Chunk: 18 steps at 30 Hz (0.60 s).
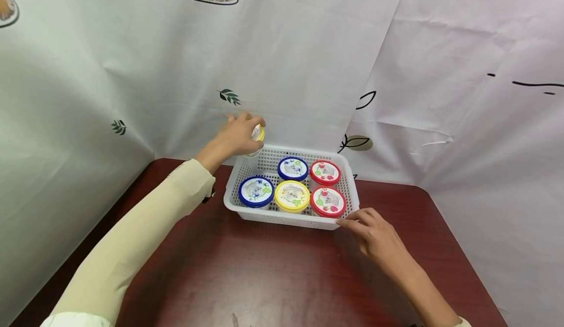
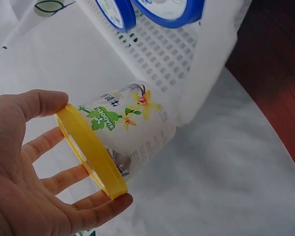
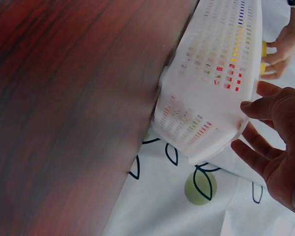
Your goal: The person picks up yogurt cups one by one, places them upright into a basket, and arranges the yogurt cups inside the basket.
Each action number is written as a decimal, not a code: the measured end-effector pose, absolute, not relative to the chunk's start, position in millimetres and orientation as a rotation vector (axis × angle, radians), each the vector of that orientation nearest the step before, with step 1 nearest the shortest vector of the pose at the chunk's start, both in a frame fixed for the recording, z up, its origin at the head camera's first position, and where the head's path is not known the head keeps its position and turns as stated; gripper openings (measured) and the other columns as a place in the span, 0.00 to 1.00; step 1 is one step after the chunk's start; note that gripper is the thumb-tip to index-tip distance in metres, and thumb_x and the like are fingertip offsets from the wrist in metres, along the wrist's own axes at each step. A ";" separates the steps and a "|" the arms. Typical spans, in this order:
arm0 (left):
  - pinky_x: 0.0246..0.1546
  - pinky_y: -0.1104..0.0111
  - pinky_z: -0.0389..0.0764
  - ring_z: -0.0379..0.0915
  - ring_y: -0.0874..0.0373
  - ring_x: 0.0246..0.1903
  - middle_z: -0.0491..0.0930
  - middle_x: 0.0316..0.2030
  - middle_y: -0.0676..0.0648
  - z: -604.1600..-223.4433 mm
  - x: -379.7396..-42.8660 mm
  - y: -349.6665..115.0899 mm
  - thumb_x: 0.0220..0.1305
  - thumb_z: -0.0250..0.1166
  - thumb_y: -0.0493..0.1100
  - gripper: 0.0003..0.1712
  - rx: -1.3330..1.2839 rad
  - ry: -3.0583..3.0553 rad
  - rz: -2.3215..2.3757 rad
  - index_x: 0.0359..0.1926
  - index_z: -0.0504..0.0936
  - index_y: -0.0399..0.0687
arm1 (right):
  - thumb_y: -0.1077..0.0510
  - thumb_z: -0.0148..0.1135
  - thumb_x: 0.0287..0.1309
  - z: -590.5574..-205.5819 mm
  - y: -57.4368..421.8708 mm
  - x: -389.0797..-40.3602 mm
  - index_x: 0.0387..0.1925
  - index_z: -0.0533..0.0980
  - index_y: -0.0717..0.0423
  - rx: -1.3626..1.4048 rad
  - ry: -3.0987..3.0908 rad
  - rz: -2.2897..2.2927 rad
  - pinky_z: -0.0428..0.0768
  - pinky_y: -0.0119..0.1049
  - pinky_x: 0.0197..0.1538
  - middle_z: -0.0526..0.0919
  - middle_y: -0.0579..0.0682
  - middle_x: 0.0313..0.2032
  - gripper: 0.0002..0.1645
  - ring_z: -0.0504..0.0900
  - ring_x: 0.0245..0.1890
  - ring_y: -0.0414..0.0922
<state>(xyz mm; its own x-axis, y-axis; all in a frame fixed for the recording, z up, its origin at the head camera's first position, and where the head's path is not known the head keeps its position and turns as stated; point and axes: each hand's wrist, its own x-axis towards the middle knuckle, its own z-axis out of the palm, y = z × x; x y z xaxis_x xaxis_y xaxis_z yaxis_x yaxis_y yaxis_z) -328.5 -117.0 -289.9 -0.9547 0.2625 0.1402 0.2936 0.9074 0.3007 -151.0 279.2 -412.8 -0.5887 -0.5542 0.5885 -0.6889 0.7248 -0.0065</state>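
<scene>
My left hand (image 1: 240, 133) grips a tub with a yellow lid (image 2: 125, 130) by its lid, fingers and thumb spread round the rim. White sides printed with yellow flowers and green leaves show on this tub. It is held over the back left corner of a white perforated plastic basket (image 1: 282, 218), its base close to the basket wall in the left wrist view. At the front right corner, my right hand (image 1: 374, 234) holds the basket's rim, thumb outside. Inside stand two blue-lidded tubs (image 1: 256, 192), a yellow-lidded tub (image 1: 292, 196) and two red-lidded tubs (image 1: 328, 201).
The basket rests on a dark red wooden table (image 1: 273, 273), near its back edge. White cloth (image 1: 299, 62) with leaf prints hangs behind the table and on both sides. At the basket's back left, bare mesh shows beside the tubs.
</scene>
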 end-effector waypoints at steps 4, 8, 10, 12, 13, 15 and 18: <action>0.64 0.34 0.81 0.59 0.25 0.76 0.63 0.84 0.35 -292.5 -328.6 -111.2 0.71 0.69 0.52 0.38 -0.462 -2.978 -0.504 0.80 0.74 0.59 | 0.80 0.73 0.47 -413.4 279.5 -151.4 0.53 0.93 0.44 0.939 -2.360 0.316 0.90 0.46 0.46 0.91 0.44 0.46 0.37 0.86 0.50 0.47; 0.63 0.36 0.83 0.58 0.26 0.77 0.63 0.83 0.35 -295.4 -328.4 -106.8 0.70 0.69 0.52 0.42 -0.478 -2.988 -0.500 0.83 0.71 0.57 | 0.80 0.73 0.46 -412.3 279.0 -151.4 0.54 0.93 0.44 0.941 -2.362 0.308 0.90 0.46 0.46 0.91 0.43 0.47 0.38 0.85 0.50 0.47; 0.63 0.36 0.83 0.59 0.26 0.77 0.63 0.83 0.35 -297.3 -328.5 -104.4 0.71 0.70 0.52 0.44 -0.482 -2.995 -0.501 0.85 0.70 0.55 | 0.80 0.72 0.46 -411.7 279.1 -151.3 0.54 0.93 0.44 0.941 -2.363 0.306 0.90 0.47 0.46 0.91 0.43 0.47 0.38 0.85 0.50 0.47; 0.64 0.37 0.83 0.60 0.28 0.75 0.64 0.82 0.34 -299.5 -328.6 -102.0 0.70 0.71 0.52 0.45 -0.482 -3.005 -0.518 0.85 0.69 0.52 | 0.81 0.72 0.46 -411.6 279.4 -151.1 0.54 0.93 0.44 0.939 -2.364 0.307 0.90 0.47 0.46 0.91 0.43 0.47 0.38 0.86 0.50 0.47; 0.64 0.38 0.83 0.60 0.29 0.75 0.65 0.81 0.34 -300.7 -328.9 -101.0 0.70 0.71 0.52 0.45 -0.484 -3.010 -0.515 0.85 0.70 0.52 | 0.81 0.72 0.46 -411.7 279.7 -151.1 0.54 0.93 0.44 0.939 -2.363 0.308 0.90 0.47 0.46 0.91 0.44 0.47 0.38 0.86 0.50 0.47; 0.64 0.39 0.83 0.62 0.30 0.73 0.66 0.79 0.34 -303.2 -329.5 -99.3 0.69 0.72 0.52 0.45 -0.484 -3.019 -0.516 0.84 0.71 0.50 | 0.81 0.72 0.46 -412.1 280.0 -151.2 0.54 0.93 0.44 0.940 -2.363 0.309 0.90 0.47 0.47 0.91 0.44 0.46 0.38 0.86 0.50 0.47; 0.64 0.39 0.82 0.63 0.30 0.72 0.67 0.78 0.34 -306.3 -330.7 -97.0 0.68 0.73 0.51 0.44 -0.486 -3.037 -0.505 0.82 0.73 0.50 | 0.80 0.72 0.47 -413.0 280.4 -151.5 0.53 0.93 0.44 0.944 -2.361 0.309 0.90 0.46 0.47 0.91 0.44 0.46 0.37 0.86 0.50 0.47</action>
<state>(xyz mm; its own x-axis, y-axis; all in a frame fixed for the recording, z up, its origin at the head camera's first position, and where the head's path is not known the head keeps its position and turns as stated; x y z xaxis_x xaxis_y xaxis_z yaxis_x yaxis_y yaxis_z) -330.7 -97.0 -306.3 -0.9510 0.3000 0.0747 0.3080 0.8988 0.3118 -151.5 280.4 -413.0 -0.5869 -0.5575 0.5871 -0.6898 0.7240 -0.0020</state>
